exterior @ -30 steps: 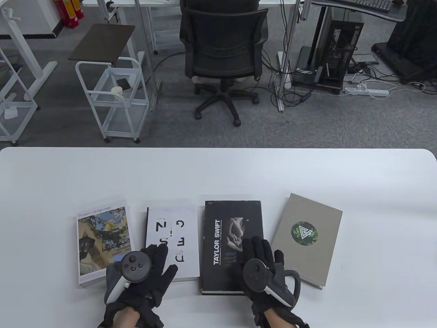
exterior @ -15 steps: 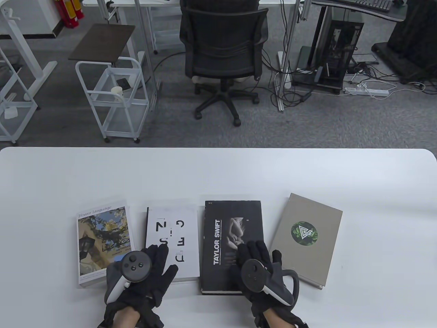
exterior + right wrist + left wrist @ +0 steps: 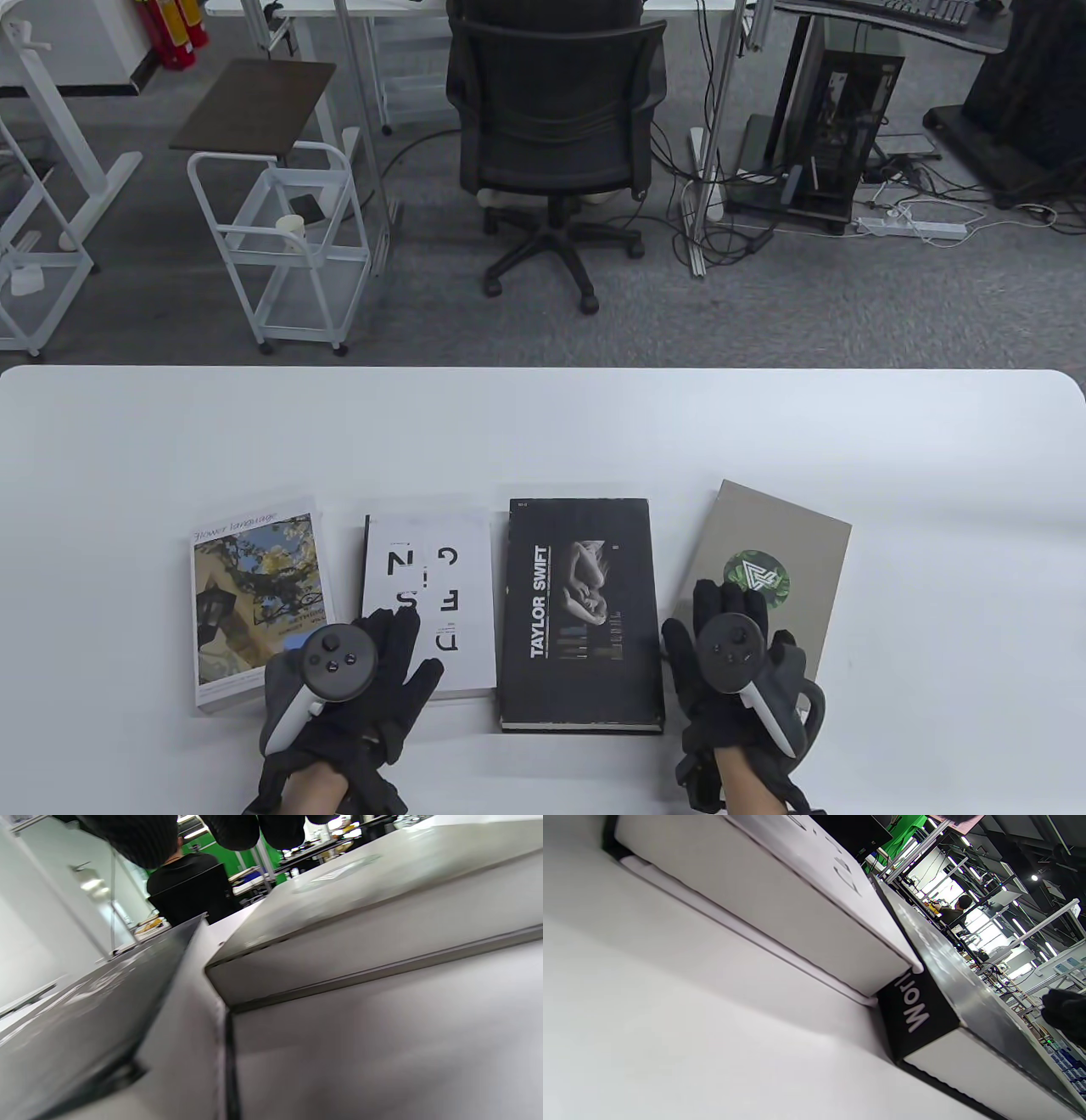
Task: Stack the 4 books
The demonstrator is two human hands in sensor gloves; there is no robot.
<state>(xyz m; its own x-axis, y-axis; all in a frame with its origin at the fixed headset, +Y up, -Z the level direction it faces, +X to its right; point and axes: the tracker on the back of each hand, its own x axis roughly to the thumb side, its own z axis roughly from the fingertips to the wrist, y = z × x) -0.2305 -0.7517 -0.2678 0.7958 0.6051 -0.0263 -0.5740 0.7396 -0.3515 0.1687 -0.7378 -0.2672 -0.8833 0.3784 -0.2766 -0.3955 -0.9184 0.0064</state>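
Note:
Four books lie side by side on the white table: a flower-cover book at the left, a white book with black letters, a black Taylor Swift book, and a grey book with a green round emblem at the right. My left hand rests with spread fingers on the near edge of the white book. My right hand lies open over the near left corner of the grey book; its fingertips hang above the grey cover. The left wrist view shows the white book and black book edges.
Past the table's far edge are a black office chair, a white wire cart and cables on the grey carpet. Bare table surface lies behind and to both sides of the books.
My right hand has moved right, off the black Taylor Swift book and onto the near corner of the grey book. My left hand has stayed on the white book.

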